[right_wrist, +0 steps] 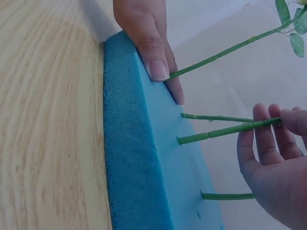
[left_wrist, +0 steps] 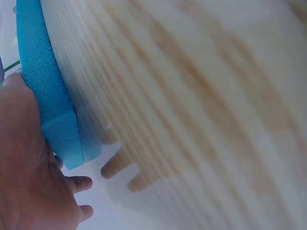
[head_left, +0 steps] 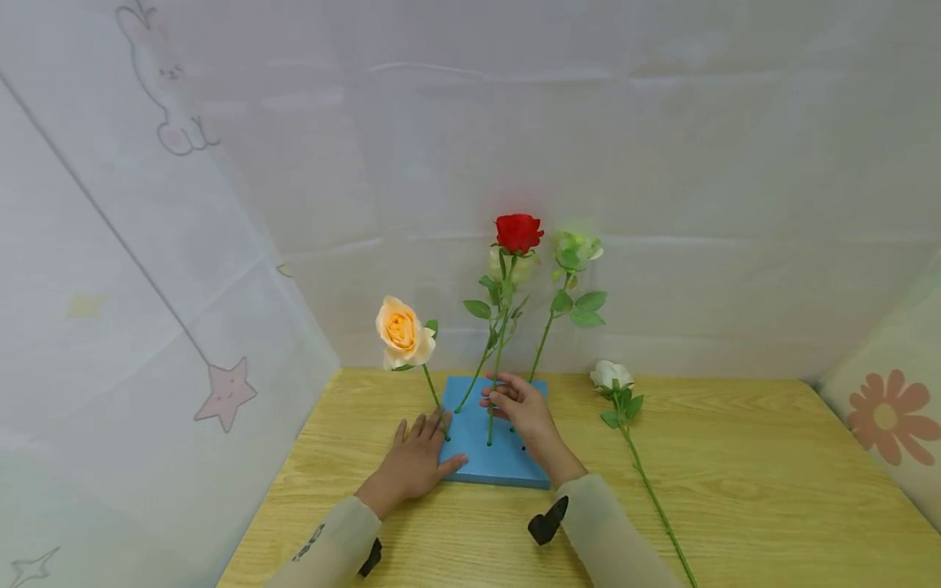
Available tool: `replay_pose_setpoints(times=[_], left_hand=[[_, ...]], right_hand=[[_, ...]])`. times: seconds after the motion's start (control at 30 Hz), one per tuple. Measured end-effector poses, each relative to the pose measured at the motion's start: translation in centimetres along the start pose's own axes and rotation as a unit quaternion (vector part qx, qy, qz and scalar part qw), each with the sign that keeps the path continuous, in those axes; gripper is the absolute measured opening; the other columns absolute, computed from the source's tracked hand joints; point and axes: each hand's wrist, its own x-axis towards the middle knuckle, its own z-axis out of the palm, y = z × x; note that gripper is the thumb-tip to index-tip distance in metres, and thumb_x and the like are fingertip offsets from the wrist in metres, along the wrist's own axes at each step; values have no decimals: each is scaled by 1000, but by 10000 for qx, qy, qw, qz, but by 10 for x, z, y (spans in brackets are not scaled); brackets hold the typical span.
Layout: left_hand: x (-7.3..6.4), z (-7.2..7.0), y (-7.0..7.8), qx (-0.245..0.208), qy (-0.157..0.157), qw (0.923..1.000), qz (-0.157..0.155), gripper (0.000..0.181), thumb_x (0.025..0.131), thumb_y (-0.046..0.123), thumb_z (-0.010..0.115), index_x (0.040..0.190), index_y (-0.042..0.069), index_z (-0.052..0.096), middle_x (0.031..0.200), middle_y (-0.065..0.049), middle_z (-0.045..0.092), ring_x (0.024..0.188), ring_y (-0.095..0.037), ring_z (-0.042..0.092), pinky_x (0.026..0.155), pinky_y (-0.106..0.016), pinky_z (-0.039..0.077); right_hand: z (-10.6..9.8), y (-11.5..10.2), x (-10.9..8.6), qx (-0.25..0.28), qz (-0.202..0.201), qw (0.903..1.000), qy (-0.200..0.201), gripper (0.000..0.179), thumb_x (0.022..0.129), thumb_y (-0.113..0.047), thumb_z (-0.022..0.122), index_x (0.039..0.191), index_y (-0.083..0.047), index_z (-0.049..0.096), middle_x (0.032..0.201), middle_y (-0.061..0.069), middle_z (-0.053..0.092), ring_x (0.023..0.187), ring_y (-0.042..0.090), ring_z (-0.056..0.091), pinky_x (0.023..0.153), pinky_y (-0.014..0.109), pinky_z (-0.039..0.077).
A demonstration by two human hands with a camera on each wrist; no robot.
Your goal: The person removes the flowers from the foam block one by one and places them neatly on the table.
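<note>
My right hand pinches the green stem of a red rose between thumb and fingers. The foot of that stem sits in a hole in a blue foam board. Fingers spread, my left hand rests on the board's left edge, its thumb along the top face. Beside it stands a peach rose, tilted left, its stem in the board. A pale flower stands partly hidden behind the red one. Further right a light green flower leans outward from the board.
A white rose with a long stem lies on the wooden table, right of the board. Unfilled holes show in the board near my right hand. A pale printed curtain hangs behind and at both sides.
</note>
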Motion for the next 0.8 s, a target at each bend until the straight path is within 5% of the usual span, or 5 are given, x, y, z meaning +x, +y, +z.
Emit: replay_pose_setpoints(times=[0.8], left_hand=[[4, 8, -7, 10, -49, 10000, -2, 95, 96, 80, 24, 164, 15, 17, 169, -9, 18, 151, -43, 24, 117, -68, 17]], right_hand=[[6, -12, -5, -138, -454, 9989, 15, 34, 100, -8, 65, 133, -11, 66, 116, 19, 70, 102, 26, 71, 92, 41, 57]])
